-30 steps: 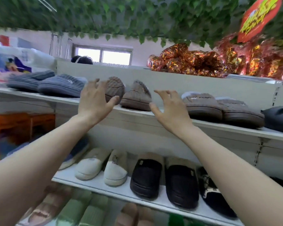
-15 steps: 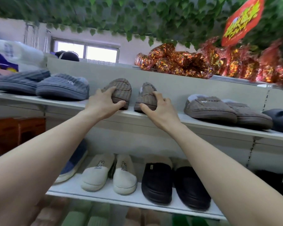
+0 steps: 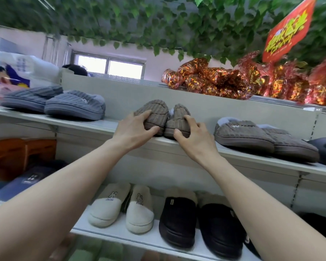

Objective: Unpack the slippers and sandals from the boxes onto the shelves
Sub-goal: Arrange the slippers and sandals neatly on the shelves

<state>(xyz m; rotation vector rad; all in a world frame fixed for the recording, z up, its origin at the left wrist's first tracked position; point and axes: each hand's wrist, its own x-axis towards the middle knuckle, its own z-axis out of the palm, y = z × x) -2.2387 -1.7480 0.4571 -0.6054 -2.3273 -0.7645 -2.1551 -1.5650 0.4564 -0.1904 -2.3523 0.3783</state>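
Two brown ribbed slippers sit toes-out, side by side on the upper shelf; left hand and right hand each grasp one, heels seemingly fleece-lined.

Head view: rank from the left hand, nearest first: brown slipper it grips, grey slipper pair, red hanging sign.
1. Brown slipper, in the left hand, middle of the upper shelf.
2. Grey slipper pair, same shelf, to the left.
3. Red hanging sign, far upper right.
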